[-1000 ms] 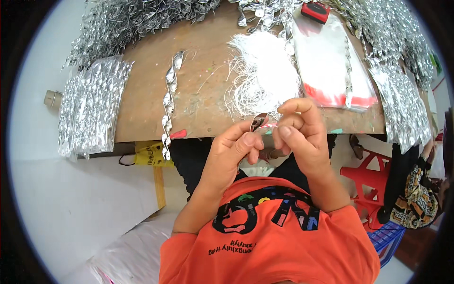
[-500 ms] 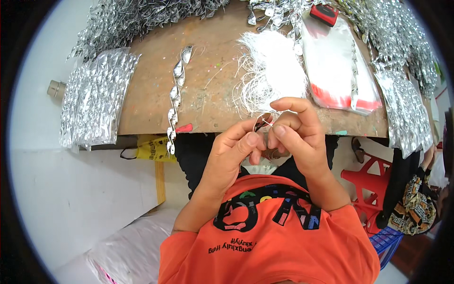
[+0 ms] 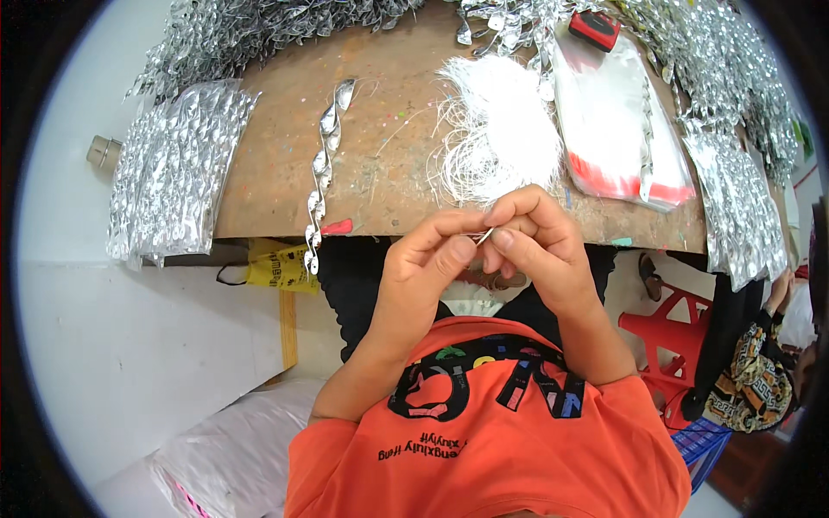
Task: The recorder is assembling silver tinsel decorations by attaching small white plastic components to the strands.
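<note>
Just past the table's front edge, my left hand (image 3: 430,259) and my right hand (image 3: 546,255) meet fingertip to fingertip. Both are closed in a pinch on a short bit of white string (image 3: 486,235) between them; most of it is hidden by the fingers. Beyond my hands lies a tangled heap of white strings (image 3: 496,129) on the table. To the left of them, a single silver twisted spiral strip (image 3: 325,160) lies lengthwise, its near end hanging over the edge. A small red piece (image 3: 338,227) is beside that strip.
On the brown table (image 3: 268,181), a clear packet of silver spirals (image 3: 177,181) lies left. Clear red-edged bags (image 3: 617,129) lie right, a red and black tape measure (image 3: 594,30) on top. More silver spirals (image 3: 276,30) line the back. A red stool (image 3: 669,341) and another person's arm (image 3: 777,293) are at right.
My right hand's raised index finger has come down and curled in toward the left fingertips. The loop of string that showed between the hands is now drawn in to a short bit.
</note>
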`<state>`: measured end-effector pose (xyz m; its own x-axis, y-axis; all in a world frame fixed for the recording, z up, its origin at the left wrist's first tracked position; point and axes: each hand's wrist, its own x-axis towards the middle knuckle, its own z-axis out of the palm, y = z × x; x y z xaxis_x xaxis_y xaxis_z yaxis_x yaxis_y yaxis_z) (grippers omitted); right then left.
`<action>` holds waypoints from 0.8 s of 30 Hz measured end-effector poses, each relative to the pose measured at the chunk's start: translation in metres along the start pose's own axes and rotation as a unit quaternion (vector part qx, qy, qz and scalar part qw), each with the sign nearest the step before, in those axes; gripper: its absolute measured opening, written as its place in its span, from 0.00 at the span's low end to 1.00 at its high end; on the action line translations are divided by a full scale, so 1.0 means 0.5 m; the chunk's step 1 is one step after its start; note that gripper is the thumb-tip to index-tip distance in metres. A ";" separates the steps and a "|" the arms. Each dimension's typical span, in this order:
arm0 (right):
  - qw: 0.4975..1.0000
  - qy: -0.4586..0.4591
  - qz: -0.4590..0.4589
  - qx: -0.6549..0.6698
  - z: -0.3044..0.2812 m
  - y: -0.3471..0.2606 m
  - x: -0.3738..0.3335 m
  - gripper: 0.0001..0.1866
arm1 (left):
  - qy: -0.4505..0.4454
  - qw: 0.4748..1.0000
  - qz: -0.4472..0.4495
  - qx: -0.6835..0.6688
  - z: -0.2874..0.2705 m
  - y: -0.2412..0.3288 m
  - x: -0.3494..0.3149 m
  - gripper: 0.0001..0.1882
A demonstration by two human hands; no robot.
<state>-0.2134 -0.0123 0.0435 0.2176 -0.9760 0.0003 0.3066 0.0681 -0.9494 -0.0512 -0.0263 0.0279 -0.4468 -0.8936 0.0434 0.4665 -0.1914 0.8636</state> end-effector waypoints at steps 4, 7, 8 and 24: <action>1.000 -0.002 -0.009 -0.008 -0.002 0.009 0.000 0.07 | 0.071 0.996 -0.010 -0.043 0.005 -0.015 0.002 0.10; 1.000 -0.001 -0.003 -0.011 0.000 0.007 -0.001 0.06 | 0.086 0.995 -0.012 -0.046 0.004 -0.019 0.000 0.08; 1.000 0.004 -0.002 -0.012 0.000 0.005 -0.001 0.05 | 0.085 0.995 -0.024 -0.055 0.004 -0.018 0.001 0.07; 0.999 -0.014 0.033 -0.023 -0.013 0.004 -0.001 0.05 | 0.115 0.962 0.203 0.138 0.024 -0.029 0.010 0.10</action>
<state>-0.2189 -0.0131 0.0397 0.2615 -0.9636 -0.0548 0.2482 0.1220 -0.9610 -0.0696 -0.0230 0.0216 -0.0747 -0.9442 0.3209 0.3315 0.2800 0.9009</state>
